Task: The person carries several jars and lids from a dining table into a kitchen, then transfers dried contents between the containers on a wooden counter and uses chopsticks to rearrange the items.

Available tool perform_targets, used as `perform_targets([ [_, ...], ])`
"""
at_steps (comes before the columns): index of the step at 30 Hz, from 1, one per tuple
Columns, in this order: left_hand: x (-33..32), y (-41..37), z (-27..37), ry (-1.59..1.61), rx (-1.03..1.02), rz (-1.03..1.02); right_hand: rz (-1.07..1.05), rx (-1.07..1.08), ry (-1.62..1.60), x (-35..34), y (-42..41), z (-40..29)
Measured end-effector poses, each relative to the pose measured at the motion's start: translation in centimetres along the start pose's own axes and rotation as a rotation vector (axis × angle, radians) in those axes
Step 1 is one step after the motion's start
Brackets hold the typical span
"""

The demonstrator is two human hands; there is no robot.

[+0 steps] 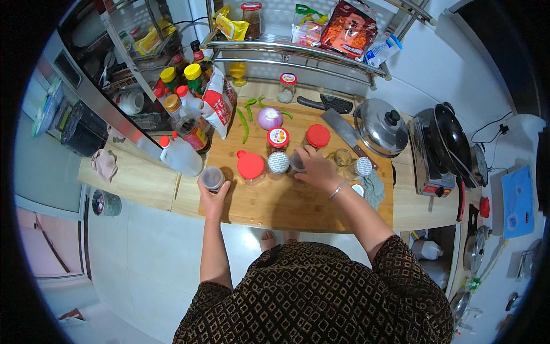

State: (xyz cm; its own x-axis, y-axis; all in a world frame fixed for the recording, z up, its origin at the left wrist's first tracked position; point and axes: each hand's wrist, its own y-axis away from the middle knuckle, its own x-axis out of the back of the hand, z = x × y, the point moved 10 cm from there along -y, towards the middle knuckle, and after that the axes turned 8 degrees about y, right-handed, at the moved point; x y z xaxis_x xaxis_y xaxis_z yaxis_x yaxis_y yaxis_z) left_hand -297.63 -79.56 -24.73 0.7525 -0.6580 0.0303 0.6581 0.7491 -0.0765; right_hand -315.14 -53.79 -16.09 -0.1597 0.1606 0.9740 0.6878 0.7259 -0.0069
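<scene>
My left hand (213, 198) grips a small jar with a grey translucent lid (212, 178) near the left edge of the wooden board (258, 206). My right hand (317, 169) is closed around another grey-lidded jar (296, 161) in the middle of the board. Between my hands stand a red-lidded jar (251, 167) with a tab and a jar with a patterned white lid (278, 163). Behind them are a jar with a printed red-rimmed lid (278, 137) and a plain red-lidded jar (318, 136). An open glass jar (343, 158) sits right of my right hand.
A cleaver (343, 129) lies beside a lidded steel pot (382, 124). A red onion (270, 118) and green chillies (243, 124) are at the back. Bottles (189, 129) crowd the left; a green cloth (373, 189) and another patterned-lid jar (363, 167) are at right.
</scene>
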Motion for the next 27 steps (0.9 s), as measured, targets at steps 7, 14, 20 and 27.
perform_targets([
  [7,0.1,0.1,-2.2,0.009,-0.003,-0.068,-0.058,-0.027,-0.193,-1.4,-0.5,2.9],
  [14,4.4,3.5,-3.6,-0.157,0.073,0.117,-0.307,-0.337,-1.019,-1.4,3.7,5.9],
  [20,-1.4,5.9,3.9,-0.115,-0.139,-0.090,-0.234,-0.261,-0.919,-0.3,5.3,4.9],
  [27,-17.0,12.2,8.3,-0.239,-0.009,-1.019,-0.206,0.075,-0.694,-0.4,7.5,-3.1],
])
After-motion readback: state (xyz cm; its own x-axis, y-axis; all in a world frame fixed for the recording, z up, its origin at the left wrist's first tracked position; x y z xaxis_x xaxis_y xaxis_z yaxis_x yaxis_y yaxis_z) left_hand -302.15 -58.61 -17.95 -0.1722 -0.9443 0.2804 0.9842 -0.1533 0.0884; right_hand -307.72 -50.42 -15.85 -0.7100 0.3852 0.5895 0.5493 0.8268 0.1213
